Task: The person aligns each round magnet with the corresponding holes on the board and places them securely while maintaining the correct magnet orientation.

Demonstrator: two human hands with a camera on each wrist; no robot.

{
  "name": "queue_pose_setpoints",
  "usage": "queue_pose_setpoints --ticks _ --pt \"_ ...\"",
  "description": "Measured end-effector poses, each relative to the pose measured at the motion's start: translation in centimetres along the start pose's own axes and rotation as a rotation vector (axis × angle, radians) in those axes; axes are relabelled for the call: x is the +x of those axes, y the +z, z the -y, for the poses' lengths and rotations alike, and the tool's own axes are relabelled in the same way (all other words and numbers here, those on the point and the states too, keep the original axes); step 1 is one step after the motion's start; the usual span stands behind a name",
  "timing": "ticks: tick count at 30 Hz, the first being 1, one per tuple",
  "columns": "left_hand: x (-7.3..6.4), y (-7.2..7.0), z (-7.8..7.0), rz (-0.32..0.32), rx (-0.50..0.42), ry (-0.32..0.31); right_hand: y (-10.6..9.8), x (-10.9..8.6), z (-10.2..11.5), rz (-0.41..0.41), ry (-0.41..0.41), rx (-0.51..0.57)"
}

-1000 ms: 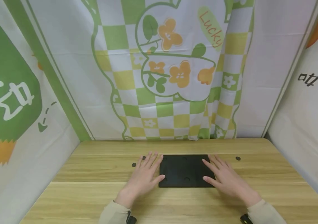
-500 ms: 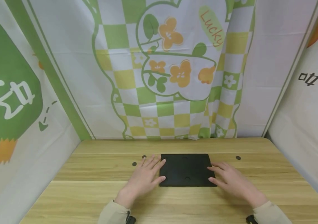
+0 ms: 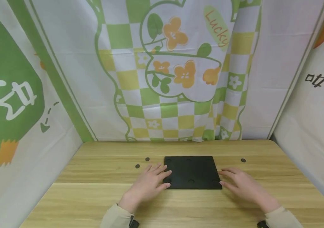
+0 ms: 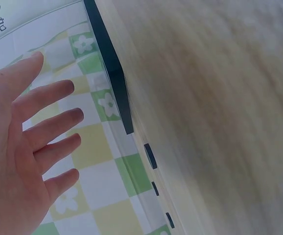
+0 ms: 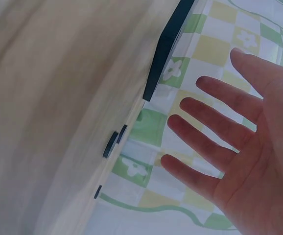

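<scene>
Both hands hold nothing. The left hand point(image 3: 147, 182) has its fingers spread apart over the left edge of a flat, black rectangular panel point(image 3: 191, 172); the right hand point(image 3: 243, 184), fingers also apart, is at the panel's right edge. The wrist views show a gap between each hand and the panel, which lies flat on a wood-grain table point(image 3: 179, 205), faint round marks on its top.

Likely trouble: uneven fingertip pressure on the two short edges could skid or twist the panel, and its thin rim may be hard to get fingers under. A sideways sweep could knock a dark disc point(image 3: 147, 159) or a second disc point(image 3: 137, 166), left of the panel, or a third disc point(image 3: 243, 160) to its right.

Only a strip of wood separates the panel from the table's far edge, just before a checked, flower-printed curtain point(image 3: 184, 110). More wood shows on the near side and to both sides.
</scene>
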State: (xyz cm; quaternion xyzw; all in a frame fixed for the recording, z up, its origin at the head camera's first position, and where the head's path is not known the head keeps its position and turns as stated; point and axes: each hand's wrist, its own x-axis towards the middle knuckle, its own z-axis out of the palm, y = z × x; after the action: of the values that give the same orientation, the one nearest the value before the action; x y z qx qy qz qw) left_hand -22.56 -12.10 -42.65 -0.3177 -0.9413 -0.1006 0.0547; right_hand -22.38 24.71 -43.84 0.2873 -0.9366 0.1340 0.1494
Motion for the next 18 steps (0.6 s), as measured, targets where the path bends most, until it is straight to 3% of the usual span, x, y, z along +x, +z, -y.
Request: queue_pose_setpoints --ticks 7,18 --pt "0.3 0.3 -0.1 0.034 0.019 0.017 -0.1 -0.5 -0.7 -0.062 -0.020 -0.013" --pt "0.3 0.5 -0.4 0.058 0.056 0.055 -0.4 -1.1 -1.6 -0.023 0.040 -0.010"
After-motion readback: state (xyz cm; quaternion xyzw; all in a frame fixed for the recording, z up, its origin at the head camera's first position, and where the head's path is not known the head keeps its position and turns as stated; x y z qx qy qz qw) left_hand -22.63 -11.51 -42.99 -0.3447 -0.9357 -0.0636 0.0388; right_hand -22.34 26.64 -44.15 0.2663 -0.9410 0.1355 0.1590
